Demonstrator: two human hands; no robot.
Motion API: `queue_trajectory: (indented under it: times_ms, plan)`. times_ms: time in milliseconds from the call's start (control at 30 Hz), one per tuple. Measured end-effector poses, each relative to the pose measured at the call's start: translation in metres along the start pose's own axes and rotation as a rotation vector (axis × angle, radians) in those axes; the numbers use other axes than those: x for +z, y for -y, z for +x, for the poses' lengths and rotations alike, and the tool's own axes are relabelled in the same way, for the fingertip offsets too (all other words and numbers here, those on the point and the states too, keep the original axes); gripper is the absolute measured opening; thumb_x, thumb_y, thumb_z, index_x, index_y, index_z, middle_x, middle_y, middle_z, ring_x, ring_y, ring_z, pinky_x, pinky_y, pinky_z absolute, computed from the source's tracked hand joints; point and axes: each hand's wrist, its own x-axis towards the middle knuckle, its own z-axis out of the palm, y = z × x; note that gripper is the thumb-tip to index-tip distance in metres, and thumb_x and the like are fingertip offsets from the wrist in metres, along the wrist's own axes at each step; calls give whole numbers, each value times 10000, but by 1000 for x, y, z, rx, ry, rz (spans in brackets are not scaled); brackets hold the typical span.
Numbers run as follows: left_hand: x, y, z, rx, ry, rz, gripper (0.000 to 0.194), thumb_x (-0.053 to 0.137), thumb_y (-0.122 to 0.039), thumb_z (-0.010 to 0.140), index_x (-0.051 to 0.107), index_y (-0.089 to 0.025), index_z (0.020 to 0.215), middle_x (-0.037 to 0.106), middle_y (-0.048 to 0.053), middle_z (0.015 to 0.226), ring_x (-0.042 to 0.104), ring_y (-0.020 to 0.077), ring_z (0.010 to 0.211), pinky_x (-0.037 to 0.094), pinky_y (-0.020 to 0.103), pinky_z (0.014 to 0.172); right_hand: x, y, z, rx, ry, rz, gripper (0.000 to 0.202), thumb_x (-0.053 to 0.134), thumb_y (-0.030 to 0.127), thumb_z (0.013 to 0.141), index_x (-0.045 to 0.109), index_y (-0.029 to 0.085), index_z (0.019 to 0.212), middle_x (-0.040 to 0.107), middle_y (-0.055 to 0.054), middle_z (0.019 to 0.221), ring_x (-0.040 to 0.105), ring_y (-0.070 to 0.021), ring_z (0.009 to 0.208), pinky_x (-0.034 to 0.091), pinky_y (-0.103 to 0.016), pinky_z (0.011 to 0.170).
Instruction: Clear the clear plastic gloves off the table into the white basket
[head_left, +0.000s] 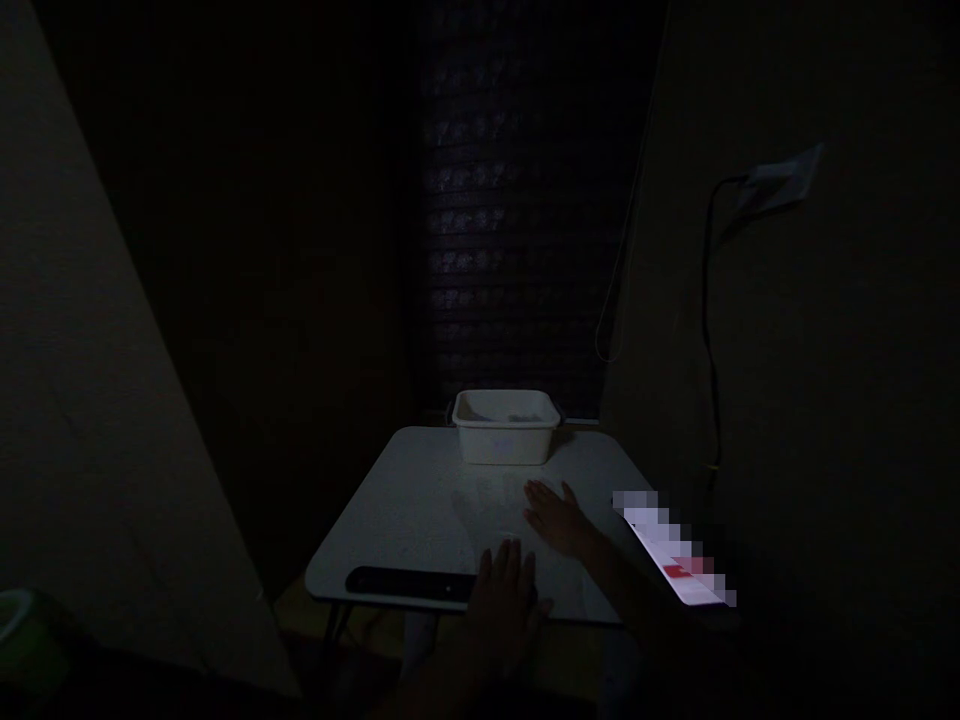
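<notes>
In dim light, a small white folding table point(390, 510) stands in front of me. My left hand point(506, 595) rests at its front edge, over the right part of a long black strip point(397, 582), fingers pointing forward and slightly apart. Farther forward and to the right, my right hand point(555, 517) is spread palm down on or just over the tabletop, thumb and fingers apart. Neither hand shows anything in its grasp. Beyond them a white plastic tub point(506, 443) with dark side handles sits at the table's back edge; its contents are too dark to name.
A lit screen point(667, 560), partly pixelated, is at the table's right side. A black cable point(709, 300) hangs from a wall socket point(780, 185) on the right. Dark blinds point(480, 220) are behind the table. A green object point(30, 640) stands at lower left.
</notes>
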Motion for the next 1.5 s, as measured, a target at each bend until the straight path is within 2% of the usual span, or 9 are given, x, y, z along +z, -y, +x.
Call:
queue_trajectory:
  times_ms: [167,367,533,600,733,900,1067,1233,1500]
  plan:
    - [0,-2,-5,15,29,23,503,43,-429,760,134,-189,1193,128,70,1252,57,223,1126,126,442,877,1,14,10,-24,40,18,461,86,382,763,266,197,1144,279,-52,1205,209,-160,1096,79,-461,859]
    - [3,-2,-8,19,26,-13,511,34,-438,754,139,-197,1192,149,66,1250,73,225,1125,146,443,874,9,9,29,85,-8,-6,447,111,383,760,308,206,1121,310,-60,1188,224,-185,1088,88,-480,842]
    - [1,2,-1,11,1,0,489,47,-412,764,144,-197,1192,163,56,1248,96,216,1124,155,425,877,5,5,38,135,-52,-8,433,130,353,760,308,196,1122,314,-64,1186,236,-184,1080,100,-465,844]
    - [-1,11,7,0,-50,16,471,62,-391,771,143,-194,1192,183,50,1244,123,200,1121,156,405,884,2,5,34,126,-55,-10,427,147,315,758,285,175,1137,299,-68,1194,233,-176,1081,91,-447,856]
    - [-4,42,24,-66,-89,46,438,123,-343,779,265,-149,1145,308,85,1185,233,200,1081,191,394,869,-4,14,10,63,-31,-12,423,168,256,750,279,145,1143,287,-77,1199,223,-172,1087,65,-416,878]
    - [-5,69,40,-70,-80,96,374,189,-254,772,336,-111,1085,367,118,1134,315,186,1030,210,379,857,-5,27,-27,-36,15,54,453,108,326,771,278,138,1147,279,-77,1203,190,-170,1101,109,-386,883]
    - [3,74,56,-48,-110,120,400,156,-310,780,355,-116,1067,357,114,1145,276,191,1055,199,403,848,-7,26,-38,-96,50,114,473,91,357,774,227,135,1169,243,-76,1219,157,-158,1112,103,-385,890]
    - [12,83,71,-152,-149,168,452,134,-358,773,335,-113,1096,317,120,1174,235,231,1072,188,457,816,-9,23,-37,-88,53,140,480,94,374,771,196,143,1179,218,-73,1229,136,-165,1117,82,-399,890]
    - [6,82,81,-299,-139,188,462,149,-375,758,325,-139,1114,299,103,1189,212,245,1082,167,468,815,-10,25,-37,-74,73,150,480,88,382,768,191,156,1178,220,-73,1229,139,-171,1116,67,-418,879]
